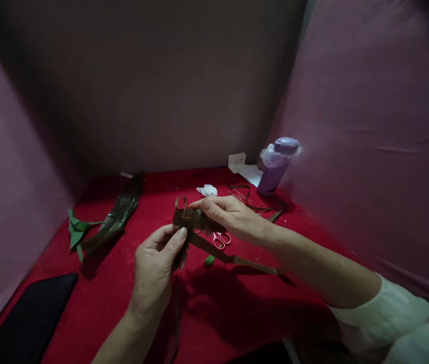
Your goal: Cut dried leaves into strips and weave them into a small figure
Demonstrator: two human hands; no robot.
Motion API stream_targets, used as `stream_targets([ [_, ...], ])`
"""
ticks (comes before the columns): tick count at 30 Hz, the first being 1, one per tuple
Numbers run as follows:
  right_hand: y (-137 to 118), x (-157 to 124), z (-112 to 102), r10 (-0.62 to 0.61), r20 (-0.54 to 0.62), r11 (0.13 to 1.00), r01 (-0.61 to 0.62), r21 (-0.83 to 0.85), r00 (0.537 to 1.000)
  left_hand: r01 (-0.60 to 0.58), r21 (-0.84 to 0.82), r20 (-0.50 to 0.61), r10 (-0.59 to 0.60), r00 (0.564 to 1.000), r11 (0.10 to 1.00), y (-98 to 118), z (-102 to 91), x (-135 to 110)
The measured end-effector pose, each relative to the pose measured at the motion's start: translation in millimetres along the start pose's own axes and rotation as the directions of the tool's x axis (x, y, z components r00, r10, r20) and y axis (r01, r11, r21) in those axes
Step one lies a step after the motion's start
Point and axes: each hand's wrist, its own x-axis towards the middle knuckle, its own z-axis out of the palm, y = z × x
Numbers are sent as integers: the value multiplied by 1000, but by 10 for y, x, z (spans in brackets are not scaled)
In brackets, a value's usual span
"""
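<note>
My left hand [157,258] is closed in a pinch, thumb and fingers gripping a folded dark olive-brown strip [182,218], which looks like flat leaf or ribbon. A small loop stands up from its top. One long tail [237,259] runs off to the right beneath my right wrist, and another end hangs below the left hand. My right hand [233,215] has its fingers together at the strip's right side, its thumb over a wider part. Its fingertips are partly hidden. Behind the strip, red-handled scissors [222,240] lie on the red cloth, with a small green scrap [209,260] nearby.
At the left lie a folded green piece [78,228], a glossy dark leaf bundle [117,217] and a black flat object [32,316]. Toward the back right are crumpled white tissue [207,190], loose strips [250,197], white papers [250,174] and a purple bottle [273,174].
</note>
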Motion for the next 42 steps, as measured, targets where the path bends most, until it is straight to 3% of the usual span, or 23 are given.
stream_targets([
  [3,0,-36,59,32,12,991,-33,126,999,-2,-3,6,3,1000,1000,16,7,9],
  [7,64,-78,108,65,-63,971,-48,235,996,-10,-9,3,10,1000,1000,31,14,22],
  [12,107,-136,123,58,-208,997,-45,65,977,-10,-6,-7,10,1000,1000,25,15,24],
  [16,103,-156,147,6,-176,999,-13,-41,984,-4,4,9,4,1000,1000,16,17,24],
  [28,206,-125,290,28,-214,999,-18,48,976,17,-45,9,-16,1000,999,35,38,13],
  [37,234,-125,337,139,-220,941,-59,334,966,3,-63,20,-2,1000,998,24,20,21],
  [42,299,-136,322,114,-228,944,-33,329,967,1,-63,28,1,1000,998,10,20,26],
])
